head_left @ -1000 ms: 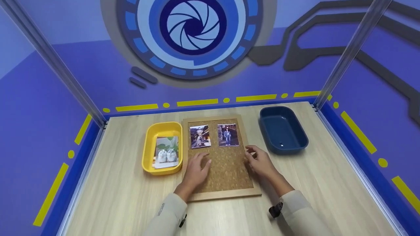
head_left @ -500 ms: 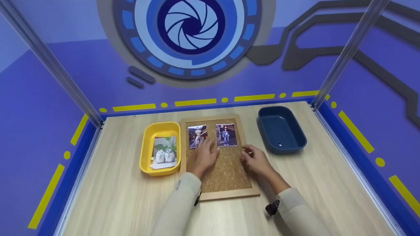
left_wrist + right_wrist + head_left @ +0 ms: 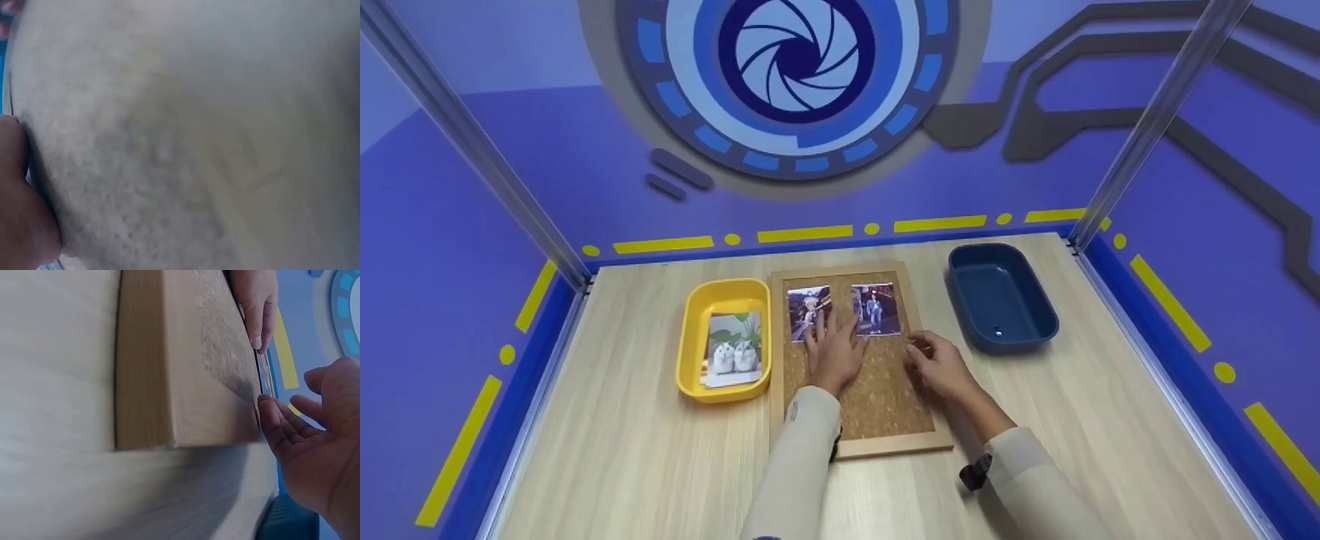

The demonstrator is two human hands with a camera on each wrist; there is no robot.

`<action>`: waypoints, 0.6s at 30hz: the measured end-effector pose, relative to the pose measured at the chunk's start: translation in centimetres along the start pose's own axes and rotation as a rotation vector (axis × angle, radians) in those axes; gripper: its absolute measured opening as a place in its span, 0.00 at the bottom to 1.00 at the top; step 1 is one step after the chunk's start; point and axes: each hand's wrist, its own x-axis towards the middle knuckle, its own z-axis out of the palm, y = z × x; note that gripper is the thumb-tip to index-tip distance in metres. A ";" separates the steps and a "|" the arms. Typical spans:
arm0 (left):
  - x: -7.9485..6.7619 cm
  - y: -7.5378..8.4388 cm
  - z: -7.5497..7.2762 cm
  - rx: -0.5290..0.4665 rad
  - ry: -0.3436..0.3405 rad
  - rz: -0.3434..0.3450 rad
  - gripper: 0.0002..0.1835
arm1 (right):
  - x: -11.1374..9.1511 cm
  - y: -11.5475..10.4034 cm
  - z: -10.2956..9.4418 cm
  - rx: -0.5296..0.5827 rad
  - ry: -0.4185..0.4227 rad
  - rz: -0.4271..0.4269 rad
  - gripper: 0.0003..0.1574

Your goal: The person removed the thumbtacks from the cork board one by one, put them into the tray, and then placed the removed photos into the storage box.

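In the head view a framed cork board lies flat, with a left photo and a right photo side by side near its top. My left hand is spread over the board, straight fingertips resting on the lower part of the left photo and partly covering it. Below the right photo, my right hand is at the board's right frame, fingers loosely bent. The right wrist view shows my right hand by the frame, with no object visible in its fingers. The left wrist view is mostly blurred.
To the board's left stands a yellow tray with a stack of photos, a picture of two white animals on top. A dark blue tray sits to the right, a small shiny spot inside it. Purple walls enclose the table.
My left hand has moved up and right from the board's left side, its fingers spreading onto the left photo. My right hand has stayed beside the right frame. The camera view shifts slightly.
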 end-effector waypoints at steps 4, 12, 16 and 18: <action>0.0 -0.2 0.5 0.016 0.034 0.011 0.31 | 0.2 0.0 0.5 0.019 -0.010 0.004 0.21; -0.1 -0.4 0.7 0.062 0.005 0.016 0.32 | 0.9 -0.1 1.1 -0.023 0.006 0.007 0.29; 0.0 -0.3 0.6 0.041 0.027 0.016 0.32 | 1.7 0.1 1.2 -0.013 0.008 0.020 0.32; 0.0 -0.2 0.6 0.028 0.046 0.019 0.31 | 2.3 0.2 1.3 0.013 0.016 0.027 0.33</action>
